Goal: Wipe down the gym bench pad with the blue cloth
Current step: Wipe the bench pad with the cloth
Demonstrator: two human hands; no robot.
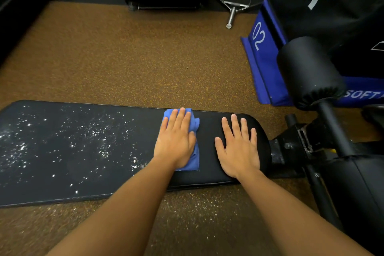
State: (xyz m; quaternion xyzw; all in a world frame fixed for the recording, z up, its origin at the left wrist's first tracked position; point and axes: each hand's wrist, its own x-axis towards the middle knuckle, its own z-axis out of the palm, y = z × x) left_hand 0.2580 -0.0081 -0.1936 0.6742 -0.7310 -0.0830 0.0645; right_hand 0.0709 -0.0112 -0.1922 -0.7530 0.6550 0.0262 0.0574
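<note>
Head cam: your left hand (176, 141) presses flat, fingers spread, on blue cloth (195, 129) atop bench pad (83, 151), w/ right hand (239, 147) open, palm-down beside it.

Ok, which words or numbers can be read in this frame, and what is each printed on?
"02": white, on the blue soft box.
"04": large white digits, cut off by the frame's top edge, on the black soft box.
"SOFT": white, cut off at the right edge, on the blue panel.
Nothing else is legible.

Blue soft box (265, 64) beside foam roller (309, 72).
</note>
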